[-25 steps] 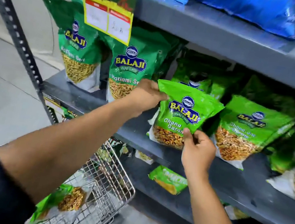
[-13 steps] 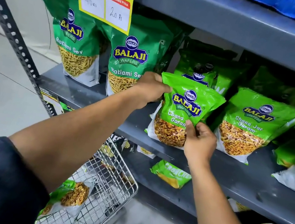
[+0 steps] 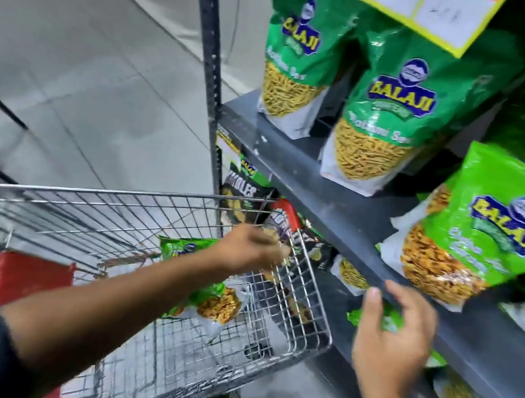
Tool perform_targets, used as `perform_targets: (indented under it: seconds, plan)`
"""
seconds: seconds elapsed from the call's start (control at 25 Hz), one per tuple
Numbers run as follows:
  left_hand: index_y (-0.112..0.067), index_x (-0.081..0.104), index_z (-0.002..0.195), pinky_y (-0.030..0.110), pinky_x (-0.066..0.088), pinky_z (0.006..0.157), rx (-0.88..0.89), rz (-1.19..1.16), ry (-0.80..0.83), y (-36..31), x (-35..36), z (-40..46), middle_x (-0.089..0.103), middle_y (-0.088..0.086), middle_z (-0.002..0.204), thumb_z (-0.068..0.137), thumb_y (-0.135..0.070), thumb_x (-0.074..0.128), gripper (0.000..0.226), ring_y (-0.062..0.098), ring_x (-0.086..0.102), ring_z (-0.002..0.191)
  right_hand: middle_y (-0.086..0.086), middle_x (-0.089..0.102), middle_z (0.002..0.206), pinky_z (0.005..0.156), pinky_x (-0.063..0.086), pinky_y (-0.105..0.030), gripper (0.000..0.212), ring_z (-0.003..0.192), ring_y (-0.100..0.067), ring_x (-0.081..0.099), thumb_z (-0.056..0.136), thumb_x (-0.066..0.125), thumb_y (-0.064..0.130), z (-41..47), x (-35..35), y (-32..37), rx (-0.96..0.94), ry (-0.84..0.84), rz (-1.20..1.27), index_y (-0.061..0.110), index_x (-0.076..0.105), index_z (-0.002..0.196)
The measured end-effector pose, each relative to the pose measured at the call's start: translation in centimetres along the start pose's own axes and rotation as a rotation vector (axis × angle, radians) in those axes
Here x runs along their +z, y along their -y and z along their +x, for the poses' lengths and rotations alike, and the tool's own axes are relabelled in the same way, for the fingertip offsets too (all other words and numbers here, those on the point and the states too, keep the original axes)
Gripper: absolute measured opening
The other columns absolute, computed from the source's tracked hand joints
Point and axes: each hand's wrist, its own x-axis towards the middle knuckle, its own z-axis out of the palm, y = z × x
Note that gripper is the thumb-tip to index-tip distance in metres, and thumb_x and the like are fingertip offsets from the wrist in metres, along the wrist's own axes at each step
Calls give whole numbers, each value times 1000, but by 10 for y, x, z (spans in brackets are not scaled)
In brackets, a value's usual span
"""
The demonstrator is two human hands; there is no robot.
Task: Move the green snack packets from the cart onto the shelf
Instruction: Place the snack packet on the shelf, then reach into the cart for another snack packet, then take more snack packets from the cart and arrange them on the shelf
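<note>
My left hand [image 3: 251, 249] reached over the wire cart [image 3: 308, 310], above the green packet [image 3: 204, 290] that lay inside it; the fingers were curled, but the blur did not let me tell if they held anything. My right hand [image 3: 394, 339] was in front of the edge of the grey shelf [image 3: 339, 208], to the right of the cart, with the fingers spread and holding nothing. On the shelf, above and right of the cart, another green packet [image 3: 478, 231] leaned near the edge, and two taller green packets [image 3: 383, 114] stood upright further left, under a yellow price card [image 3: 424, 10].
</note>
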Motion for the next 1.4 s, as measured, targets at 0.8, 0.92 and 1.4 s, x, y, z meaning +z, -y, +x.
perform_targets:
  seconds: [0.8, 0.92, 1.4]
  plan:
    - [-17, 74, 81, 40, 56, 84, -440, -201, -636, 260, -42, -19, 77, 9, 88, 84, -22, 67, 9, 23, 71, 84, -7, 63, 82, 55, 38, -23, 30, 59, -16, 51, 85, 56, 6, -116, 255, -74, 117, 1412, -671, 25, 63, 108]
    - [-11, 73, 93, 36, 57, 80, -399, -54, -614, 250, -50, -23, 77, 10, 92, 87, -18, 61, 15, 19, 70, 81, -8, 69, 94, 51, 34, -18, 25, 55, -11, 49, 85, 61, 13, -116, 249, -74, 177, 1387, -667, 25, 66, 107]
    - [-28, 69, 67, 21, 41, 49, 240, 123, -377, 8, -70, -57, 66, 8, 66, 86, -8, 63, 29, 15, 51, 62, 1, 63, 58, 48, 35, -27, 18, 55, -12, 52, 74, 68, 30, -33, 91, 2, 278, 809, -188, 14, 62, 69]
